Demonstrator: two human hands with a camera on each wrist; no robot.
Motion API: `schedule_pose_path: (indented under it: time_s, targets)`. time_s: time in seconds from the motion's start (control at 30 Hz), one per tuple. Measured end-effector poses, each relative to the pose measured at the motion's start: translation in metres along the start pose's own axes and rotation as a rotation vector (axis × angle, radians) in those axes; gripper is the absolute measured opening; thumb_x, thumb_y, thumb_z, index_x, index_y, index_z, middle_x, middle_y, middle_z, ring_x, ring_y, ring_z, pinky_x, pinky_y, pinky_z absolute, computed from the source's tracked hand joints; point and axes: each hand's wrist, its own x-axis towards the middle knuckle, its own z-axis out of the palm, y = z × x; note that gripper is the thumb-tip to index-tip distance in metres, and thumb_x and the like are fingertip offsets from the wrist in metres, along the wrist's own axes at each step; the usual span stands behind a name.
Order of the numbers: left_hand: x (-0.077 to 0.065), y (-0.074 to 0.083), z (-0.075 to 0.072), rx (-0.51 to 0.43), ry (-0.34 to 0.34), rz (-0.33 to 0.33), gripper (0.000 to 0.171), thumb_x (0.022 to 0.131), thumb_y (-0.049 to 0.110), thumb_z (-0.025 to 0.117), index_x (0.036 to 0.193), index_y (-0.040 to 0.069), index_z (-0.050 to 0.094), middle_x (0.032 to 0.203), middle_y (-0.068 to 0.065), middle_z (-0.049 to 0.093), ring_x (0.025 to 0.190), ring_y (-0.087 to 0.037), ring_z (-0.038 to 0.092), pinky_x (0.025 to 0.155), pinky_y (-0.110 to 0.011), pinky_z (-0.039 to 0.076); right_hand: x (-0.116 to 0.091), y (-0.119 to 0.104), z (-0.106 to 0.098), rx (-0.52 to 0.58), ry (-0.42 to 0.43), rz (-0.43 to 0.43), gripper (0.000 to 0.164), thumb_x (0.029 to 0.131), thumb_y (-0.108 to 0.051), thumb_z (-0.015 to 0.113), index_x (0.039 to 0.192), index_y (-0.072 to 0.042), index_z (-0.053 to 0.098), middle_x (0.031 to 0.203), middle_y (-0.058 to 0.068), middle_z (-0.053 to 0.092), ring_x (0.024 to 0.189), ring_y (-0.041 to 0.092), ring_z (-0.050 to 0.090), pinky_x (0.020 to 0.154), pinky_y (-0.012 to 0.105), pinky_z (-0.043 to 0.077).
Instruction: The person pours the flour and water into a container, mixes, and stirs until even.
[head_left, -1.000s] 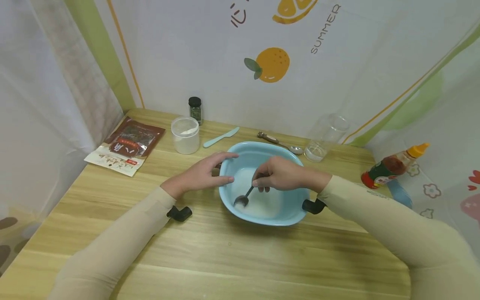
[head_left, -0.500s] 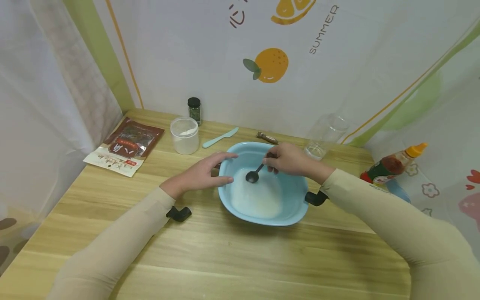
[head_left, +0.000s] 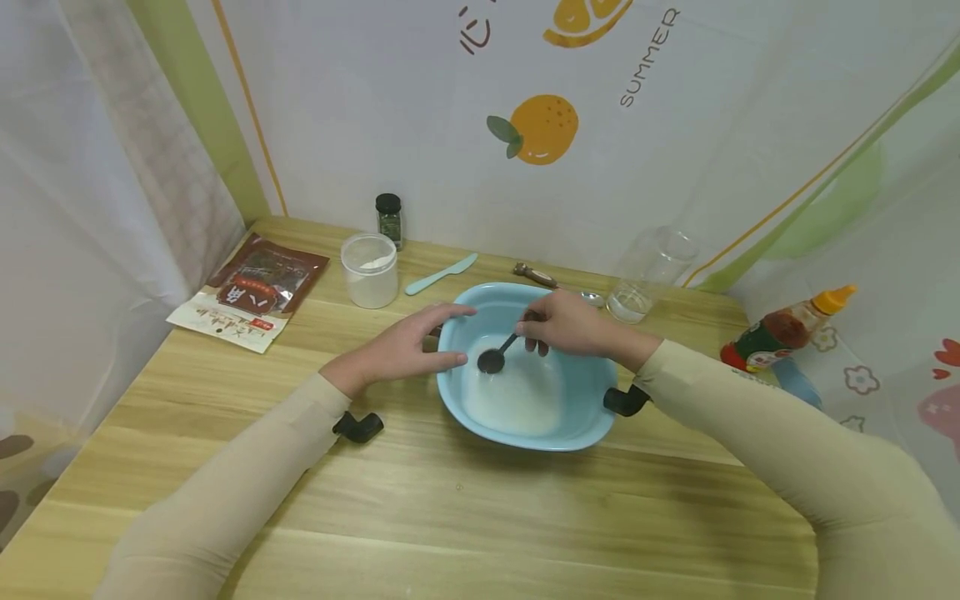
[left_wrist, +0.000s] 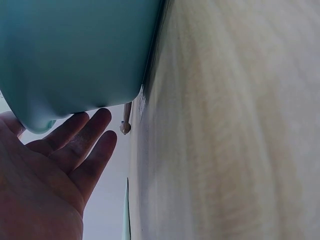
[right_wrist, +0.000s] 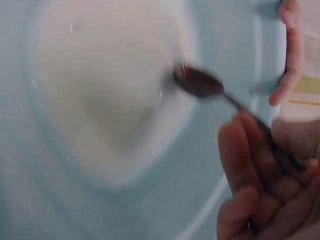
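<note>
A light blue basin [head_left: 581, 396] with whitish liquid [head_left: 517, 404] in it stands on the wooden table. My left hand [head_left: 401, 346] holds its left side, thumb and forefinger over the rim. In the left wrist view, the other fingers [left_wrist: 97, 152] touch the outer wall from below the rim. My right hand [head_left: 566, 321] is over the basin and pinches the handle of a small dark spoon [head_left: 491, 361]. The bowl of that spoon is low at the liquid's left part; in the right wrist view it is blurred, so its depth cannot be told.
Behind the basin lie a pale green knife [head_left: 442, 275] and another spoon [head_left: 536, 273], partly hidden. A clear tub [head_left: 371, 279] of white powder, a spice jar [head_left: 389, 221] and a brown packet [head_left: 255, 287] stand left. A glass [head_left: 648, 279] and a red sauce bottle [head_left: 780, 333] are right.
My right hand swung the dark spoon from the basin's front left toward the back, then slightly left again. The left hand has stayed on the rim.
</note>
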Motion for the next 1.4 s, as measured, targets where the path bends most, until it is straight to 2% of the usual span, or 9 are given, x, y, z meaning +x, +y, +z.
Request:
schedule_pose_path:
  time_s: [0.13, 0.33, 0.4, 0.53, 0.7, 0.8, 1.0, 1.27, 1.4]
  targets:
    - [0.000, -0.001, 0.001, 0.006, -0.001, 0.006, 0.073, 0.103, 0.040, 0.077, 0.167, 0.018, 0.049, 0.162, -0.008, 0.054, 0.144, -0.028, 0.057, 0.119, -0.059, 0.049, 0.001, 0.001, -0.001, 0.029, 0.059, 0.047, 0.026, 0.112, -0.021, 0.070, 0.114, 0.002, 0.081, 0.089, 0.009, 0.080, 0.079, 0.026, 0.076, 0.066, 0.032, 0.052]
    - [0.001, -0.001, 0.000, 0.016, 0.003, 0.010, 0.073, 0.103, 0.039, 0.078, 0.167, 0.018, 0.049, 0.161, -0.007, 0.055, 0.142, -0.027, 0.057, 0.120, -0.057, 0.049, -0.003, 0.002, 0.000, 0.059, -0.106, -0.055, 0.026, 0.113, -0.024, 0.068, 0.115, -0.001, 0.082, 0.091, 0.003, 0.081, 0.080, 0.018, 0.074, 0.072, 0.035, 0.051]
    - [0.001, -0.002, 0.000, 0.016, 0.006, 0.009, 0.073, 0.103, 0.039, 0.078, 0.167, 0.018, 0.049, 0.162, -0.007, 0.055, 0.143, -0.027, 0.057, 0.120, -0.057, 0.048, -0.004, 0.004, -0.001, 0.052, -0.116, -0.059, 0.026, 0.113, -0.023, 0.068, 0.115, -0.001, 0.082, 0.090, 0.006, 0.081, 0.080, 0.022, 0.074, 0.073, 0.035, 0.050]
    - [0.001, -0.002, 0.001, 0.016, 0.006, 0.001, 0.074, 0.102, 0.039, 0.078, 0.167, 0.018, 0.050, 0.163, -0.008, 0.054, 0.144, -0.029, 0.057, 0.120, -0.058, 0.048, -0.004, 0.011, -0.008, -0.034, -0.005, 0.032, 0.027, 0.114, -0.023, 0.066, 0.112, 0.000, 0.080, 0.089, 0.008, 0.078, 0.081, 0.029, 0.074, 0.069, 0.036, 0.050]
    - [0.001, -0.002, 0.002, 0.019, 0.003, 0.000, 0.074, 0.102, 0.040, 0.078, 0.167, 0.018, 0.050, 0.163, -0.008, 0.054, 0.145, -0.029, 0.056, 0.120, -0.058, 0.048, -0.008, 0.022, -0.019, -0.119, 0.070, 0.094, 0.028, 0.115, -0.023, 0.065, 0.102, -0.003, 0.079, 0.082, 0.005, 0.074, 0.072, 0.023, 0.066, 0.066, 0.037, 0.050]
    - [0.002, -0.001, 0.001, 0.015, 0.004, 0.005, 0.075, 0.102, 0.039, 0.079, 0.167, 0.018, 0.049, 0.162, -0.009, 0.054, 0.144, -0.029, 0.056, 0.120, -0.057, 0.049, -0.013, 0.021, -0.022, -0.117, 0.013, 0.033, 0.027, 0.113, -0.023, 0.067, 0.099, -0.005, 0.081, 0.077, 0.001, 0.073, 0.067, 0.019, 0.059, 0.064, 0.036, 0.045]
    - [0.001, -0.001, 0.000, -0.006, 0.010, 0.003, 0.074, 0.102, 0.037, 0.080, 0.167, 0.017, 0.050, 0.163, -0.009, 0.054, 0.144, -0.029, 0.056, 0.119, -0.055, 0.050, -0.015, 0.020, -0.023, -0.084, -0.151, -0.052, 0.024, 0.113, -0.022, 0.068, 0.103, -0.006, 0.082, 0.078, -0.001, 0.075, 0.074, 0.028, 0.069, 0.068, 0.035, 0.047]
    - [0.001, -0.003, 0.001, -0.004, 0.004, -0.008, 0.075, 0.102, 0.039, 0.079, 0.167, 0.017, 0.049, 0.163, -0.008, 0.053, 0.144, -0.029, 0.056, 0.118, -0.054, 0.051, -0.015, 0.027, -0.028, -0.152, 0.024, 0.056, 0.027, 0.113, -0.018, 0.066, 0.091, -0.006, 0.076, 0.074, 0.003, 0.069, 0.065, 0.019, 0.056, 0.064, 0.036, 0.045]
    - [0.001, -0.002, 0.000, 0.020, 0.007, -0.007, 0.076, 0.102, 0.041, 0.079, 0.167, 0.018, 0.049, 0.164, -0.007, 0.053, 0.145, -0.029, 0.056, 0.120, -0.056, 0.049, -0.017, 0.025, -0.026, -0.136, -0.036, 0.018, 0.025, 0.112, -0.020, 0.068, 0.095, -0.007, 0.079, 0.075, 0.000, 0.070, 0.066, 0.020, 0.059, 0.064, 0.035, 0.044]
